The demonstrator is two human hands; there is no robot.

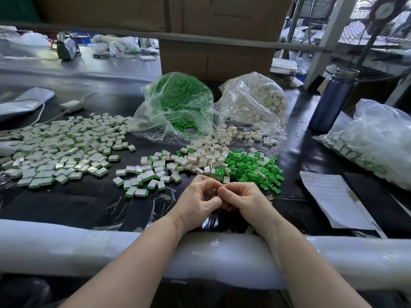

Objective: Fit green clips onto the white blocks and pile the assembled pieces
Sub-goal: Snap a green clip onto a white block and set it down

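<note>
**Pinching fingertips meet above the black table**

Curling inward, the left hand [195,202] and right hand [242,202] touch fingertip to fingertip; whatever they pinch is hidden, so I cannot tell what. Just beyond lie loose green clips [255,168], spiky and matte, beside boxy white blocks [200,158]. Assembled pieces [55,147], white with green edges, spread far left. Crinkled clear bags [178,107] hold more stock.
</note>
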